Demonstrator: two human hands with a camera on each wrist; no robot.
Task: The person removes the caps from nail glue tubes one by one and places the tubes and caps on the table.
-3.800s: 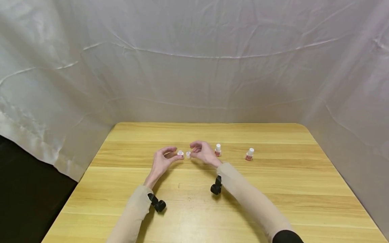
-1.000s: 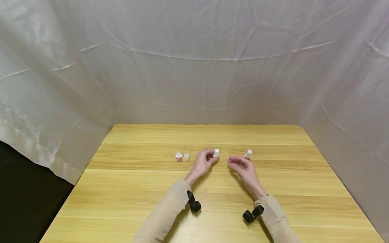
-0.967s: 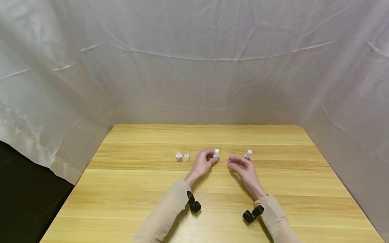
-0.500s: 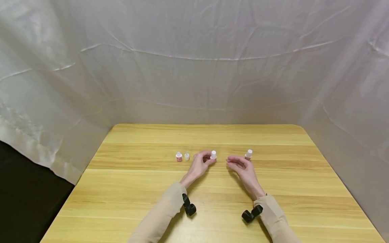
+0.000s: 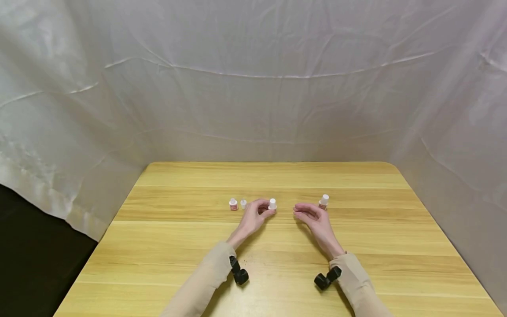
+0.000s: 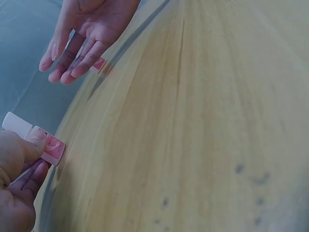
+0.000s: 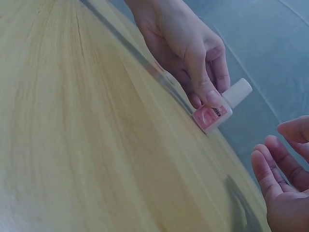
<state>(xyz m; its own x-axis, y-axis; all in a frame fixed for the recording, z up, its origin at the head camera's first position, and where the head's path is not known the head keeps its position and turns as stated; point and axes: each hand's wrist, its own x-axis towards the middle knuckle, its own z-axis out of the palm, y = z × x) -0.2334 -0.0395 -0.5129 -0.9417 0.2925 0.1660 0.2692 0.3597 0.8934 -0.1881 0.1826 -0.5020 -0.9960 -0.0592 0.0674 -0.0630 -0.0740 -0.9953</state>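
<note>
My left hand (image 5: 250, 219) pinches a small white bottle with a pink label (image 5: 272, 204) between thumb and fingers. In the right wrist view this bottle (image 7: 212, 116) has its white cap on and stands at the tabletop. To the right of it my right hand (image 5: 319, 225) hovers with loosely bent fingers, apart from the bottle and holding nothing. Just behind the right hand stands a second capped bottle (image 5: 324, 200), its lower part partly hidden. Left of my left hand is an uncapped bottle (image 5: 233, 204), with a loose white cap (image 5: 243, 204) beside it.
All of it rests on a light wooden table (image 5: 277, 259). A pale grey curtain (image 5: 253, 101) hangs behind and at the sides of the table. A dark area (image 5: 35, 251) lies beyond the left edge.
Both hands left the uncapped bottle and its cap. My left hand took hold of the middle bottle and has brought it left and slightly nearer; my right hand moved right and stays almost still.
</note>
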